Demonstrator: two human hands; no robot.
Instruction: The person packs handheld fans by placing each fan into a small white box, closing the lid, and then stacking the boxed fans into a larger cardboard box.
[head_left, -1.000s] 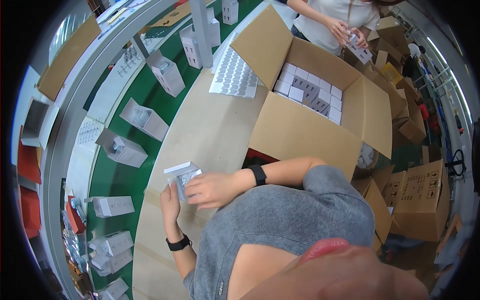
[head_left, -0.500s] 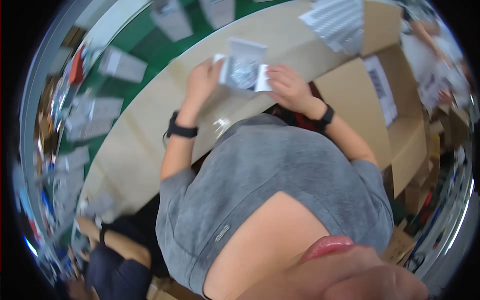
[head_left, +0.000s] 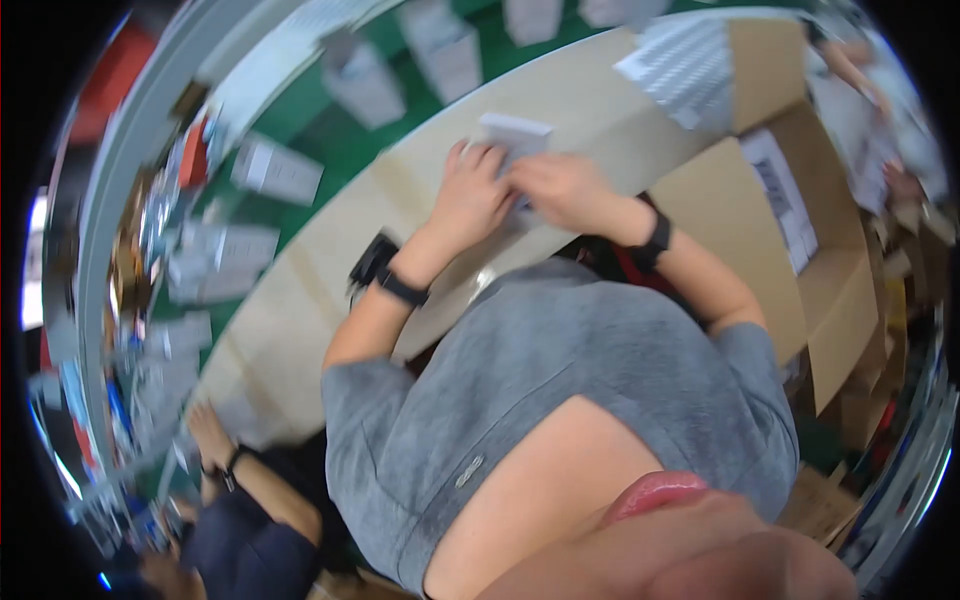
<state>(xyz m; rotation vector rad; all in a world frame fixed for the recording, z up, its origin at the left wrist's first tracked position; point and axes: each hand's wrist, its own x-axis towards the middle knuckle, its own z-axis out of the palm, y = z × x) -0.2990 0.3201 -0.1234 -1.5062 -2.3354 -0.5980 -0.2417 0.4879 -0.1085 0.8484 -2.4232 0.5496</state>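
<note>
A small white cardboard box [head_left: 516, 130] stands on the table just beyond my body, its far flap sticking up. From its left side my left hand [head_left: 470, 195] grips it, fingers curved over the edge. My right hand [head_left: 570, 192] comes from the right with its fingers bent onto the top of the box, close to the left fingers. Both hands cover most of the box, so its contents are hidden. On each wrist there is a black band.
Right of me stands a large open carton [head_left: 740, 225] with a printed sheet [head_left: 780, 200] against its inner side. Stacked white pieces [head_left: 680, 70] lie at the far table edge. White boxes [head_left: 277, 170] line a green surface beyond. A co-worker's hand [head_left: 208, 435] is at lower left.
My hands have drawn together over the box and now cover the clear wrapped contents that showed before. The white side flaps are no longer held outward. The whole view has shifted slightly.
</note>
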